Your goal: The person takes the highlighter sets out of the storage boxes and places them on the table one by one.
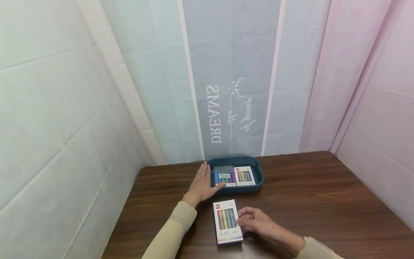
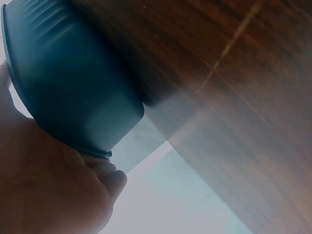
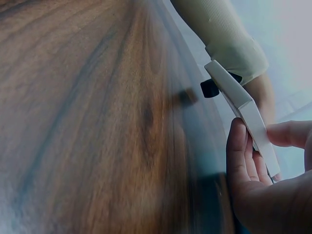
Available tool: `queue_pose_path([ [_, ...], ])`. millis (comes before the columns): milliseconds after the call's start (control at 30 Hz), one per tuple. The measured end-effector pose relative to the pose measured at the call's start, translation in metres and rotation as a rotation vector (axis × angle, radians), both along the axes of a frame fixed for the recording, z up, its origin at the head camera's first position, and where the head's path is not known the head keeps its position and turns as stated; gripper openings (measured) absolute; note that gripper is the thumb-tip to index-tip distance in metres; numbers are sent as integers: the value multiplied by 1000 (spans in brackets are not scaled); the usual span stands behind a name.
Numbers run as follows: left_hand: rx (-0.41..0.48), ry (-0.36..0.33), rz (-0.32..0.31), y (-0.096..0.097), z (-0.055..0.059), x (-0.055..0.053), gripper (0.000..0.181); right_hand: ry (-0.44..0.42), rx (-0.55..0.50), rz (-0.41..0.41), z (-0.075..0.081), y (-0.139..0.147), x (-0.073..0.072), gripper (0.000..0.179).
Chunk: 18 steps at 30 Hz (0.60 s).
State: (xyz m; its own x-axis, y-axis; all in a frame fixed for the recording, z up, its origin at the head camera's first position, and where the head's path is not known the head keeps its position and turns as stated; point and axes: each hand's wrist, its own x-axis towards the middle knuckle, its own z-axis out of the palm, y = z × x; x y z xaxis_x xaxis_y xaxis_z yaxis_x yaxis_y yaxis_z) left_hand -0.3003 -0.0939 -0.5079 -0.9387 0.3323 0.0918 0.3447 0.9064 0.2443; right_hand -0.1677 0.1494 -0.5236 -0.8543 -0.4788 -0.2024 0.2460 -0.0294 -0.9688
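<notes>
My right hand (image 1: 257,223) grips the right edge of a white box of colored pens (image 1: 228,235), whose window shows several pens. The box is tilted above the table. In the right wrist view, the thumb and fingers pinch the thin carton (image 3: 235,90) from both sides. My left hand (image 1: 200,185), fingers straight, rests on the left side of a dark teal tray (image 1: 260,176), its thumb over the front rim. Inside the tray lie a clear pack of blue, green and purple pens (image 1: 223,171) and, beside it, a smaller-looking white pen box (image 1: 244,181).
The tray stands at the back of the brown wooden table (image 1: 310,201), close to the hanging printed curtain (image 1: 233,54). Pale fabric walls (image 1: 64,144) enclose the left and right sides.
</notes>
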Motion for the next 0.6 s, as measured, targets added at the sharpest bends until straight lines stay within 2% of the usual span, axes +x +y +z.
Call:
queue_pose_path([
  [600,-5,-1,-2,0,1,1,115,-20,-5,5,-6,-23,6,29],
])
